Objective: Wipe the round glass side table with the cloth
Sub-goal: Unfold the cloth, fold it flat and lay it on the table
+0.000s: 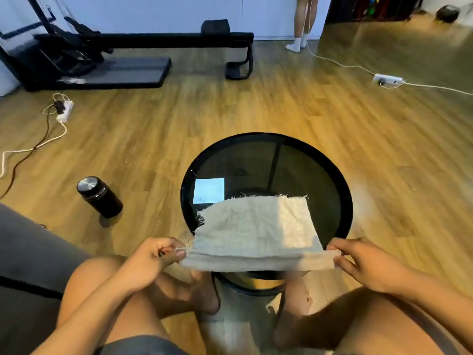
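Observation:
The round glass side table (pixel 266 155) with a black rim stands on the wooden floor in front of my knees. A pale grey cloth (pixel 253 231) with frayed edges lies over the near part of its dark glass top. My left hand (pixel 153 262) pinches the cloth's near left corner. My right hand (pixel 358 262) pinches its near right corner. The near edge of the cloth is lifted and stretched between both hands, while its far part rests on the glass. A bright square reflection shows on the glass to the left of the cloth.
A black metal bottle (pixel 98 197) stands on the floor left of the table. Power strips and cables (pixel 62 111) lie at left and at far right. Black exercise equipment (pixel 122 55) lines the back wall. Another person's legs (pixel 302 24) stand at the back. A grey sofa (pixel 28 252) is at my left.

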`<act>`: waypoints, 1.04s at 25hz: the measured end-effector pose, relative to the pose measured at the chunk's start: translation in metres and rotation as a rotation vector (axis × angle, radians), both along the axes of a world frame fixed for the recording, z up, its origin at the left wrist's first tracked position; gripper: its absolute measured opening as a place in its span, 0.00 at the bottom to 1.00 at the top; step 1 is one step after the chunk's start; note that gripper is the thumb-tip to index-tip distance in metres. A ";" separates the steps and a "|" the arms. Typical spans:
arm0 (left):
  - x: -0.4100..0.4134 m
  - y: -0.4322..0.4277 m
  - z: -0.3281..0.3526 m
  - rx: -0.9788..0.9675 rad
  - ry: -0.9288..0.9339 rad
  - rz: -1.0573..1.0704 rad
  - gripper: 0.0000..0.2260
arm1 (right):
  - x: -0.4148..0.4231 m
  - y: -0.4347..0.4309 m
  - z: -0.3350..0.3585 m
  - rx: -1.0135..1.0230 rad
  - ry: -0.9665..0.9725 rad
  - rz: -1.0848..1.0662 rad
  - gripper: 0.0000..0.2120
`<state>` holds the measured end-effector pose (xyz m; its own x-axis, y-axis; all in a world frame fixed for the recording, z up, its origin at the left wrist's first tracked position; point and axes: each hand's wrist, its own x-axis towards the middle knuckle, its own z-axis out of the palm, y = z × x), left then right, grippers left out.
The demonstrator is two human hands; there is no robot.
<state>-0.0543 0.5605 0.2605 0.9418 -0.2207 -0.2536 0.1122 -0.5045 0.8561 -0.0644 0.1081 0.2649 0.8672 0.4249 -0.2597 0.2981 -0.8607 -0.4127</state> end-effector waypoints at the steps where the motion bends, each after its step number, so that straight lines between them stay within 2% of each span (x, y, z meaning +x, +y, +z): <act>1: 0.010 -0.003 -0.003 0.008 -0.026 0.029 0.07 | 0.011 0.001 0.000 0.068 -0.021 -0.069 0.08; 4: 0.066 -0.023 -0.004 0.030 -0.204 0.210 0.07 | 0.066 0.018 0.006 0.190 -0.202 -0.324 0.07; 5: 0.084 -0.030 -0.006 0.044 -0.225 0.286 0.05 | 0.085 0.023 0.005 0.212 -0.199 -0.445 0.05; 6: 0.099 -0.034 -0.010 0.082 -0.206 0.354 0.02 | 0.102 0.026 0.001 0.197 -0.146 -0.582 0.08; 8: 0.109 -0.034 -0.024 0.273 -0.003 0.400 0.06 | 0.115 0.032 -0.015 0.043 0.054 -0.774 0.16; 10: 0.093 -0.036 -0.035 0.380 0.287 0.338 0.11 | 0.107 0.046 -0.030 -0.079 0.238 -0.857 0.17; 12: 0.076 -0.043 -0.039 0.242 0.479 0.384 0.13 | 0.100 0.062 -0.035 0.021 0.356 -0.968 0.14; 14: 0.067 -0.051 -0.041 0.012 0.552 0.555 0.13 | 0.101 0.073 -0.032 0.287 0.418 -1.186 0.10; 16: 0.061 -0.053 -0.040 -0.160 0.598 0.667 0.09 | 0.100 0.095 -0.020 0.562 0.367 -1.302 0.08; 18: 0.055 -0.049 -0.038 -0.267 0.623 0.713 0.06 | 0.099 0.138 -0.006 0.700 0.265 -1.174 0.06; 20: 0.050 -0.045 -0.041 -0.361 0.623 0.749 0.06 | 0.099 0.199 0.003 0.724 0.207 -0.937 0.14; 22: 0.047 -0.045 -0.046 -0.424 0.588 0.792 0.07 | 0.099 0.257 -0.001 0.658 0.218 -0.799 0.17; 24: 0.042 -0.044 -0.051 -0.476 0.559 0.822 0.07 | 0.096 0.304 -0.015 0.496 0.275 -0.654 0.12; 26: 0.041 -0.047 -0.056 -0.558 0.559 0.855 0.07 | 0.092 0.310 -0.026 0.424 0.304 -0.592 0.14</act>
<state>-0.0137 0.5135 0.2043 0.6249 0.2206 -0.7489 0.6661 0.3497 0.6588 0.0280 0.4179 0.2387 0.8972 0.0302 -0.4407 -0.3391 -0.5923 -0.7309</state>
